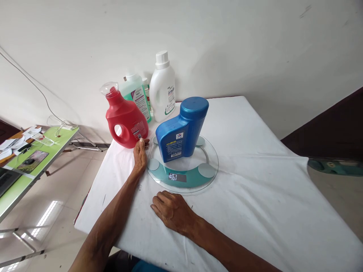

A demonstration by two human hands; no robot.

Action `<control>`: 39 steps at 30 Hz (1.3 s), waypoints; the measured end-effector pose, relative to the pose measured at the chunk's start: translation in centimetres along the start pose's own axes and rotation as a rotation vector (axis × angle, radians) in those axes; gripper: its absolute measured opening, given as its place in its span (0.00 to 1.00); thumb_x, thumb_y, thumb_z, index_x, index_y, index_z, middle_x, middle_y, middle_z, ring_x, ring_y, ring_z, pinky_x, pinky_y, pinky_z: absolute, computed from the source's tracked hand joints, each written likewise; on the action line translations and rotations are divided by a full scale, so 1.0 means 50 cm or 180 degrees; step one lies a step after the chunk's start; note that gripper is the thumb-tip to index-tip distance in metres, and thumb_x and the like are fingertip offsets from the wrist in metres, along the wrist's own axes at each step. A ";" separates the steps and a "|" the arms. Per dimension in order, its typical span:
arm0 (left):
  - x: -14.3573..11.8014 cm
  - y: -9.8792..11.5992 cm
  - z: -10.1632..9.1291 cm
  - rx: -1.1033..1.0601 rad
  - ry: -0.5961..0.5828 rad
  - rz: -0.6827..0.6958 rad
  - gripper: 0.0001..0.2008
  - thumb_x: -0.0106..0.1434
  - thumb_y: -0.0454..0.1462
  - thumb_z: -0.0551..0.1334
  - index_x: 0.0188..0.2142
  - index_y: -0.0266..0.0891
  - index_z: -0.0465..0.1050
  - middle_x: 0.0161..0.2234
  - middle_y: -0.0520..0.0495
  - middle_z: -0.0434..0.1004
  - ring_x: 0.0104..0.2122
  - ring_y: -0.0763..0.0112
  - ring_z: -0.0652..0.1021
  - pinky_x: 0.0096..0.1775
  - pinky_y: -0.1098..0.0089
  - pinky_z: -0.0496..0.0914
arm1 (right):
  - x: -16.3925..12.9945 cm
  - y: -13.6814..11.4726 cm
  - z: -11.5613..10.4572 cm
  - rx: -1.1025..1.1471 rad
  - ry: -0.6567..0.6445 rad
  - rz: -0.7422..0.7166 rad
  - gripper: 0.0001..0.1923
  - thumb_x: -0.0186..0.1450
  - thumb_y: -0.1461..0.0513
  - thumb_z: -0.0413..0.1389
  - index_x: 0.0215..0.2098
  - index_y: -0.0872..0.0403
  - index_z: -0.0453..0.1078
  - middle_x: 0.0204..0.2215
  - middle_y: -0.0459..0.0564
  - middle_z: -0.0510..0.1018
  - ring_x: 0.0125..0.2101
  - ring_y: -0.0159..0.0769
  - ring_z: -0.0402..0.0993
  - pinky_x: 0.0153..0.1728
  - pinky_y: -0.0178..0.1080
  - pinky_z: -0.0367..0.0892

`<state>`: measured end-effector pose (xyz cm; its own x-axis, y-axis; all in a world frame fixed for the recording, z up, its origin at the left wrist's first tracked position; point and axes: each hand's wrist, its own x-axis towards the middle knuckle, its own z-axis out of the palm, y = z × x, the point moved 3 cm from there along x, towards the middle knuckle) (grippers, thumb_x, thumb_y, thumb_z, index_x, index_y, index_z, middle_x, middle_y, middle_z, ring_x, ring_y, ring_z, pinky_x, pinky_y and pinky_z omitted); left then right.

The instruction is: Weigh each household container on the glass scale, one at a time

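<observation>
My left hand point(140, 154) — empty, fingertips against the red jug point(126, 120). My right hand point(171, 210) — empty, flat on the white cloth point(255, 181). Blue bottle point(181, 130) — upright on the glass scale point(183, 166).

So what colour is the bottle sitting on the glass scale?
Blue: the bottle on the scale, seen from the head view.

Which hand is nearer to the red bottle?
Left. The left hand touches the base of the red bottle with its fingertips. The right hand lies flat on the cloth, in front of the scale, well apart from it.
</observation>
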<state>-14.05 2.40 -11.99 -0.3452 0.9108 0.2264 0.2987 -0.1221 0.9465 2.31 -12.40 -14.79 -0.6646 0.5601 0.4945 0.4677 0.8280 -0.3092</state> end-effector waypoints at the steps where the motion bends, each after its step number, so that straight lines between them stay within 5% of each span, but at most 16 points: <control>1: 0.000 0.001 0.001 0.0003 -0.0003 0.0019 0.36 0.71 0.63 0.46 0.44 0.38 0.80 0.47 0.36 0.82 0.44 0.58 0.79 0.51 0.56 0.72 | 0.000 0.000 0.000 0.0005 -0.0013 0.0000 0.12 0.71 0.67 0.56 0.30 0.52 0.63 0.26 0.44 0.70 0.25 0.32 0.64 0.24 0.38 0.49; 9: -0.006 0.012 -0.007 0.0318 0.0174 0.0501 0.32 0.72 0.61 0.47 0.43 0.41 0.79 0.47 0.38 0.80 0.49 0.55 0.78 0.55 0.54 0.70 | 0.002 -0.001 0.000 -0.0016 -0.0027 -0.0011 0.11 0.71 0.67 0.56 0.30 0.52 0.64 0.26 0.44 0.72 0.25 0.32 0.65 0.25 0.39 0.50; 15: -0.020 0.076 -0.019 -0.0093 0.0239 0.0708 0.29 0.71 0.60 0.51 0.51 0.41 0.75 0.50 0.39 0.79 0.52 0.55 0.78 0.55 0.55 0.71 | 0.003 -0.003 0.003 -0.0059 -0.0163 0.0013 0.11 0.71 0.66 0.57 0.30 0.52 0.66 0.27 0.45 0.74 0.27 0.33 0.69 0.25 0.39 0.53; 26: -0.053 0.191 0.075 -0.0706 -0.0449 0.0767 0.46 0.50 0.57 0.76 0.63 0.43 0.68 0.61 0.36 0.73 0.59 0.44 0.75 0.59 0.50 0.70 | -0.008 -0.006 0.002 -0.0176 -0.0140 -0.0138 0.10 0.71 0.65 0.55 0.31 0.51 0.63 0.27 0.45 0.74 0.28 0.35 0.72 0.28 0.38 0.56; 29: -0.062 0.202 0.092 -0.0603 -0.0336 0.0618 0.41 0.46 0.52 0.79 0.58 0.44 0.72 0.53 0.41 0.78 0.51 0.51 0.79 0.53 0.56 0.73 | -0.011 -0.005 -0.003 0.0019 0.0177 -0.0222 0.11 0.73 0.66 0.50 0.32 0.50 0.62 0.26 0.45 0.73 0.26 0.36 0.71 0.28 0.40 0.54; 34: -0.066 0.203 0.114 -0.0764 -0.0160 0.0247 0.27 0.43 0.51 0.80 0.35 0.41 0.74 0.31 0.51 0.76 0.32 0.65 0.77 0.34 0.66 0.70 | -0.014 0.001 -0.004 0.0381 0.0401 -0.0337 0.13 0.75 0.67 0.45 0.32 0.49 0.60 0.25 0.46 0.72 0.25 0.36 0.71 0.29 0.40 0.55; 39: -0.061 0.209 0.100 -0.1202 -0.0012 0.0046 0.26 0.42 0.48 0.81 0.35 0.40 0.77 0.31 0.49 0.77 0.32 0.66 0.77 0.33 0.66 0.71 | -0.015 0.006 -0.003 0.0433 0.0442 -0.0417 0.15 0.78 0.65 0.43 0.32 0.49 0.59 0.24 0.46 0.71 0.25 0.36 0.70 0.29 0.39 0.56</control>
<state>-5.45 0.33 -3.94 -0.3399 0.9092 0.2403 -0.0457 -0.2712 0.9614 3.03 -12.56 -15.11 -0.6237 0.4463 0.6418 0.2936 0.8946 -0.3368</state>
